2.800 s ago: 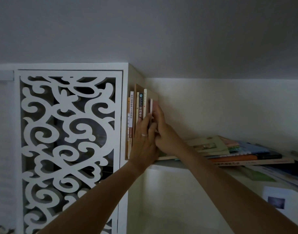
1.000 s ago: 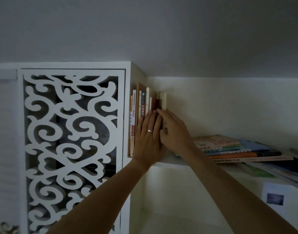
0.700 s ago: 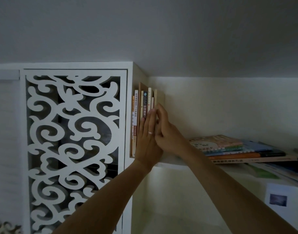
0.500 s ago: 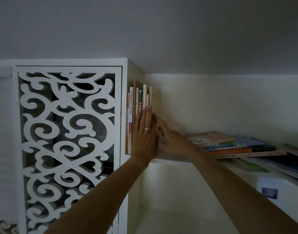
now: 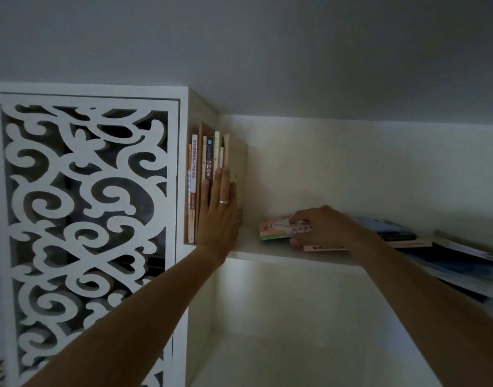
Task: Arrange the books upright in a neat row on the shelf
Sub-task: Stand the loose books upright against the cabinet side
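Step in hand: taking the next book off the flat pile to stand it beside the upright row, as I judge it.
Left hand (image 5: 218, 216): flat, fingers straight and together, pressing on the spines of the upright books (image 5: 209, 174) at about 10 o'clock from the middle of the view; it grips nothing.
Right hand (image 5: 320, 227): fingers curled over the top book (image 5: 276, 227) of the flat pile (image 5: 390, 238), thumb at its near edge; it looks like a pinch.
Where the books are: the row stands at the shelf's (image 5: 256, 251) left end against the cabinet side; the pile lies at 3 o'clock from it, apart from it, with bare shelf between.
Doing it well: keep the left palm on the row so the end book, which has no prop, stays upright. Lift the top book clear, not dragging those beneath. Turn it spine outward, set its bottom edge down beside the row, then slide it in flush.
Risk: easing the left hand early may let the row lean.
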Available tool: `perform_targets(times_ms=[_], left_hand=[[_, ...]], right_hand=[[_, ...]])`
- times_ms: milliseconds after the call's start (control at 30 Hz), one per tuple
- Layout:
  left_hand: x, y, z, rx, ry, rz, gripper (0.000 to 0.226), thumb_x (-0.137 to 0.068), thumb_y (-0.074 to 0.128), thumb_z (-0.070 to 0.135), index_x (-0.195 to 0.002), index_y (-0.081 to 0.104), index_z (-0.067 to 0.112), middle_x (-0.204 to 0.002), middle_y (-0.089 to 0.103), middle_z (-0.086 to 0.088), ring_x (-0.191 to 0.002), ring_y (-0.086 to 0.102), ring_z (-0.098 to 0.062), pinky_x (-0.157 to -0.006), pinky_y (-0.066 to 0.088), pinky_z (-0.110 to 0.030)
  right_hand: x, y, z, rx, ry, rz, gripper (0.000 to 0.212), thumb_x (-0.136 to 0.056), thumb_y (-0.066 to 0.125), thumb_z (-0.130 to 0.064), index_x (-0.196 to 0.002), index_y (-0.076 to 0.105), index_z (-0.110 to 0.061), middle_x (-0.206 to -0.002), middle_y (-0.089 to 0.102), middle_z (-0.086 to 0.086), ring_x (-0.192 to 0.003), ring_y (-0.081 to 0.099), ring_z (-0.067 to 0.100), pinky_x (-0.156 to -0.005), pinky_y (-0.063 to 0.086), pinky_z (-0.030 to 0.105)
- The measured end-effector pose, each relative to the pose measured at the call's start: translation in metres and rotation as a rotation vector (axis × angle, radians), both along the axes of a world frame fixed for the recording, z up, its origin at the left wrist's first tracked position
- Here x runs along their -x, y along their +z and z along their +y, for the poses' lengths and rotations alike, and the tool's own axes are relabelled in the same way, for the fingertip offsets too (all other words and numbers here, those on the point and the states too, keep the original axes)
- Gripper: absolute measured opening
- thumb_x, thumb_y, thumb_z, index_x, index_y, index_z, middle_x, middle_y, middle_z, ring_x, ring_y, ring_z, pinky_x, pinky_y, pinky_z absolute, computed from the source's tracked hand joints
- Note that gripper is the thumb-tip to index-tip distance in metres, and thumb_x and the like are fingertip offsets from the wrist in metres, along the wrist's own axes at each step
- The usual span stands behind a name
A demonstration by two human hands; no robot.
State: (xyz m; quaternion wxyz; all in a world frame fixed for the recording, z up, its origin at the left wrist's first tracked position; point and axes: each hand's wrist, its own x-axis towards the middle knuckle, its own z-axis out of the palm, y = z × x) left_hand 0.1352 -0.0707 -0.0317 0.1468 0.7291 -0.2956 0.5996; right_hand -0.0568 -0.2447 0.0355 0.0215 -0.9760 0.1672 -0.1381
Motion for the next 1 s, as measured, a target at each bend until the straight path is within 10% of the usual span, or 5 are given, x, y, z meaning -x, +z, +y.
perform_targets(times_ms=[133, 333, 667, 1000], left_hand=[[0.002, 0.0, 0.002, 0.006, 0.024, -0.006, 0.062, -0.099, 0.053, 0.023, -0.156, 0.036, 0.004, -0.169, -0.003, -0.024, -0.158, -0.004, -0.039, -0.128, 0.01, -0.054], [0.009, 0.001, 0.005, 0.019, -0.008, -0.001, 0.062, -0.101, 0.01, 0.017, -0.153, 0.042, 0.005, -0.17, 0.005, -0.022, -0.158, 0.004, -0.039, -0.128, 0.011, -0.053], [0.002, 0.001, 0.003, 0.107, -0.147, -0.063, 0.057, -0.096, 0.057, 0.028, -0.15, 0.049, 0.009, -0.169, 0.018, -0.018, -0.158, 0.013, -0.033, -0.129, 0.01, -0.05], [0.0, 0.001, 0.005, 0.123, -0.245, -0.063, 0.062, -0.104, 0.043, 0.039, -0.159, 0.034, 0.01, -0.169, 0.019, -0.014, -0.159, 0.015, -0.027, -0.127, 0.018, -0.049]], right_hand=[[-0.01, -0.003, 0.007, -0.007, -0.009, -0.031, 0.068, -0.079, 0.068, -0.066, -0.139, 0.05, -0.039, -0.135, 0.058, -0.002, -0.119, 0.055, 0.024, -0.096, 0.044, 0.036], [-0.033, -0.025, 0.024, 0.272, -0.17, -0.112, 0.054, -0.081, 0.06, -0.056, -0.128, 0.052, -0.029, -0.117, 0.057, 0.008, -0.11, 0.054, 0.034, -0.097, 0.038, 0.047], [-0.049, -0.011, 0.044, 0.468, -0.087, -0.577, 0.032, -0.101, 0.042, -0.041, -0.12, 0.051, -0.016, -0.098, 0.07, 0.01, -0.081, 0.067, 0.034, -0.06, 0.037, 0.034], [-0.113, 0.004, 0.112, -0.302, 0.127, -0.986, 0.036, -0.106, 0.04, -0.044, -0.118, 0.05, -0.012, -0.1, 0.069, 0.003, -0.069, 0.063, 0.009, -0.054, 0.047, 0.015]])
